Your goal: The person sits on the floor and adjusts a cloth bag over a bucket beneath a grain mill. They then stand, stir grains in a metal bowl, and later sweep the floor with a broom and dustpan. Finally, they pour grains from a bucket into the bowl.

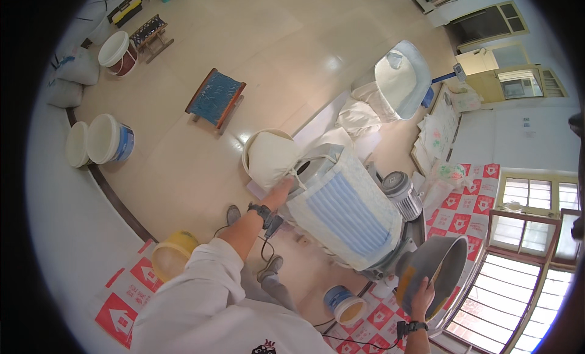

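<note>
My left hand [279, 194] reaches to the near left side of a machine covered in pale cloth [326, 229] with a blue pleated panel. Its fingers close on the neck of a white cloth bag [271, 156], which bulges inside a round tub [246, 153]; the fingertips are partly hidden. My right hand [421, 300] is at a wide grey hopper [420, 259] on the machine's right end. Its fingers are curled near a thin tan strip, and what they hold is unclear. An orange-brown patch [404, 287] shows on the hopper beside that hand.
A grey motor [402, 192] stands behind the machine. Farther back, a large tub [420, 67] holds white powder. A yellow bucket [173, 256] and a blue-white bucket [344, 305] stand near my feet. Cables cross the floor. A blue woven stool [216, 98] stands farther off.
</note>
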`<action>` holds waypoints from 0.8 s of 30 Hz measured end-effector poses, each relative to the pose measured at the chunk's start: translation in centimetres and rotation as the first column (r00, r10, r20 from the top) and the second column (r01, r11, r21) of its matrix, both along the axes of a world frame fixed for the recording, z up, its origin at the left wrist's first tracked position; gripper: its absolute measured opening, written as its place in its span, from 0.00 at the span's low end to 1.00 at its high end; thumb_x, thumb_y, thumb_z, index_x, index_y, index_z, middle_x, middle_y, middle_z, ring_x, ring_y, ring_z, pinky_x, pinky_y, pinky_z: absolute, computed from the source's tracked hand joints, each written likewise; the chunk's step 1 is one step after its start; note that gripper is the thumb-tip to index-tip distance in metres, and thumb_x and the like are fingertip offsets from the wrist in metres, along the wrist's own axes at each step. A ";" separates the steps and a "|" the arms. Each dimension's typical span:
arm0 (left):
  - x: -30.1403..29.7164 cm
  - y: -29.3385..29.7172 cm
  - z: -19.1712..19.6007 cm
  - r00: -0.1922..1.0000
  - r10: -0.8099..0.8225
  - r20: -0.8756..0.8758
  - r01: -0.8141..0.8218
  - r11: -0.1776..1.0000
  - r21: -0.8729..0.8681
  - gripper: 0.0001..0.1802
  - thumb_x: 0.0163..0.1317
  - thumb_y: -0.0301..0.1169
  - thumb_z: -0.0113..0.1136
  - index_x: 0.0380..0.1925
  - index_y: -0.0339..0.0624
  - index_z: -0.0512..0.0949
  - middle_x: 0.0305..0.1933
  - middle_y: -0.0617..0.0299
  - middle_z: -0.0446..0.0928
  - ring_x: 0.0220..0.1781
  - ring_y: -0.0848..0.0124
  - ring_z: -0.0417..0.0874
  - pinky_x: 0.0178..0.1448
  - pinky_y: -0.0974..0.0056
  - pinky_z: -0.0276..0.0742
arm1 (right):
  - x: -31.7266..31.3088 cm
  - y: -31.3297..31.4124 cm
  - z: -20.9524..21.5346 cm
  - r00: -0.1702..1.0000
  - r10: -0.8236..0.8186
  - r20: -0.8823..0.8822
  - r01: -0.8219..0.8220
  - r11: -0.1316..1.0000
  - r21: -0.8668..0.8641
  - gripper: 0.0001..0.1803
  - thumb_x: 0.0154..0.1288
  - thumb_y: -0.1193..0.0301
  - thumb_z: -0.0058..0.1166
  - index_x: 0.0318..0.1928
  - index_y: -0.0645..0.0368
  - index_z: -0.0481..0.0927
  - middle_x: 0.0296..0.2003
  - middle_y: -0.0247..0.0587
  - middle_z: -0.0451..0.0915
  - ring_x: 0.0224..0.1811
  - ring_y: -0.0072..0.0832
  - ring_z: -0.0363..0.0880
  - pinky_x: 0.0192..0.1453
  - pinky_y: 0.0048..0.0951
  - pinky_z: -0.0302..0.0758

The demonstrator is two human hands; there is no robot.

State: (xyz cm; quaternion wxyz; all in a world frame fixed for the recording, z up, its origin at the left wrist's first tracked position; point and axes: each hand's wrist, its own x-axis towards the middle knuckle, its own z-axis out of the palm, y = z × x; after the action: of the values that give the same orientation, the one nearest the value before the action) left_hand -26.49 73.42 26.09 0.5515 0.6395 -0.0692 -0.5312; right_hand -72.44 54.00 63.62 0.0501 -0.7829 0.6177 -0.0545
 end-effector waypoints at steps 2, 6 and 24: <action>0.5 0.0 -1.5 0.806 0.249 0.537 -0.400 0.897 0.185 0.33 0.83 0.45 0.40 0.76 0.30 0.63 0.77 0.32 0.66 0.81 0.41 0.63 0.85 0.50 0.56 | -0.3 -0.1 -0.2 0.995 0.073 0.072 -0.070 0.997 -0.041 0.27 0.83 0.56 0.48 0.42 0.72 0.82 0.30 0.56 0.83 0.32 0.46 0.81 0.41 0.47 0.74; -0.9 -0.3 -3.9 0.830 0.021 0.558 -0.095 0.990 0.104 0.31 0.83 0.43 0.42 0.73 0.28 0.66 0.73 0.30 0.70 0.78 0.39 0.67 0.84 0.50 0.57 | -1.1 -0.7 -0.6 0.998 -0.050 0.024 0.050 0.999 0.005 0.27 0.84 0.56 0.47 0.32 0.67 0.75 0.23 0.36 0.69 0.27 0.25 0.63 0.33 0.39 0.64; 3.5 6.7 -14.8 0.917 -0.076 0.392 -0.094 0.913 0.398 0.27 0.71 0.37 0.59 0.67 0.36 0.73 0.70 0.38 0.74 0.71 0.43 0.76 0.73 0.45 0.75 | -1.3 -0.5 -0.8 0.990 -0.115 0.087 0.111 0.993 0.050 0.28 0.83 0.56 0.48 0.49 0.74 0.84 0.39 0.53 0.88 0.38 0.41 0.85 0.49 0.44 0.79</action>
State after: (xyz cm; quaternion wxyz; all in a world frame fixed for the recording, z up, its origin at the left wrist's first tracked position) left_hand -22.99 80.07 11.29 0.3822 0.8355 -0.0648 -0.3894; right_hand -73.76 53.54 62.81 0.0922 -0.7420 0.6593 -0.0786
